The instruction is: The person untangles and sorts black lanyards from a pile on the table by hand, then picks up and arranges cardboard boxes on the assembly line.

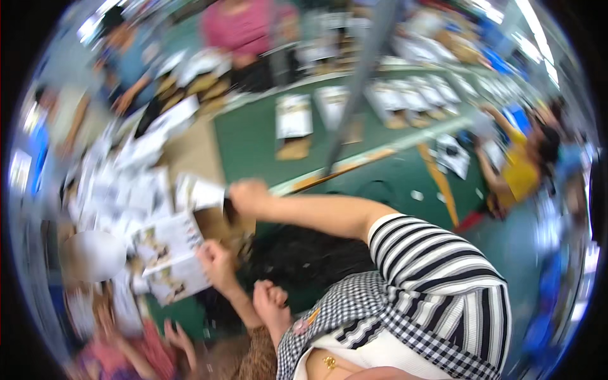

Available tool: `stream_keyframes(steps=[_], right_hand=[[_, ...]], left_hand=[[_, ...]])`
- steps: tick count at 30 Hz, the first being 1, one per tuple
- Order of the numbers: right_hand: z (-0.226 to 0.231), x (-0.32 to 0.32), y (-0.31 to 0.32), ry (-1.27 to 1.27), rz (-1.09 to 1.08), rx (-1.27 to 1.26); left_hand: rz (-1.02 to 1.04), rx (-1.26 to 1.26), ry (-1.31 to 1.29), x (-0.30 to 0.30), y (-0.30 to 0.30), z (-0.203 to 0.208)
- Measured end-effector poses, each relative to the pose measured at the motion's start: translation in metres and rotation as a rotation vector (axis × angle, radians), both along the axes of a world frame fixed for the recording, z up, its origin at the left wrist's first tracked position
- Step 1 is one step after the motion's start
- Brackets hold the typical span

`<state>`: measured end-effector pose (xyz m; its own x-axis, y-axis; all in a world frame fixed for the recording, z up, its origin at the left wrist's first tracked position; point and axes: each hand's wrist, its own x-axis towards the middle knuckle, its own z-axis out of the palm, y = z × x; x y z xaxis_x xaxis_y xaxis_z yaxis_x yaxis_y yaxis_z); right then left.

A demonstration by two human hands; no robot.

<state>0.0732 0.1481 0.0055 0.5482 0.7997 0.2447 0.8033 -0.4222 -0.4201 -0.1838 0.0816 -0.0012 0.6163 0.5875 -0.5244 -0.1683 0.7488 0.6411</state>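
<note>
The right hand [250,197], at the end of the outstretched bare arm, has its fingers drawn in beside the edge of a white printed packet [201,192]; blur hides whether it grips the packet or only meets it. The left hand [271,299] is curled into a loose fist close to the gingham apron [335,294], with nothing seen in it. The packet lies at the near edge of a heap of white printed sheets [123,187], with a brown piece [214,223] just below it. Closest in the way is a co-worker's hand [216,263], coming from a leopard-print sleeve [258,354] and pinching a large printed sheet [168,253] between the heap and the left fist. A dark, crumpled mass [304,256] fills the space under the right forearm. Behind the heap is a flat tan board [193,149]; beyond the right hand, a pale rail [392,150] runs across the green table [247,136]. A grey pole [361,82] rises in front of the row of white packets [411,95], covering part of it. Co-workers in yellow [524,168], pink [237,28] and blue [130,60] are around the table.
</note>
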Motion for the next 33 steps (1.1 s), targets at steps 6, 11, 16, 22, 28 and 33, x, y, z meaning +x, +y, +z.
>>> stream_keyframes(steps=[6, 11, 16, 22, 28, 33], right_hand=[[0.044, -0.015, -0.207, -0.098, 0.046, -0.211], [0.083, -0.022, -0.314, 0.183, -0.162, -0.274], [0.092, -0.023, -0.383, 0.455, -0.302, -0.027], [0.093, -0.022, -0.421, 0.414, -0.409, -0.089], [0.083, -0.013, -0.442, 0.389, -0.546, -0.042], [0.090, -0.012, -0.450, 0.389, -0.555, 0.013]], left_hand=[[-0.082, 0.451, -0.186, 0.104, -0.060, 0.071], [-0.408, 1.337, -0.314, 0.163, -0.143, 0.091], [-0.692, 1.279, -0.256, 0.174, -0.193, 0.085], [-0.757, 1.568, -0.390, 0.183, -0.227, 0.099], [-0.853, 1.584, -0.448, 0.184, -0.237, 0.106], [-0.691, 1.567, -0.486, 0.179, -0.231, 0.109]])
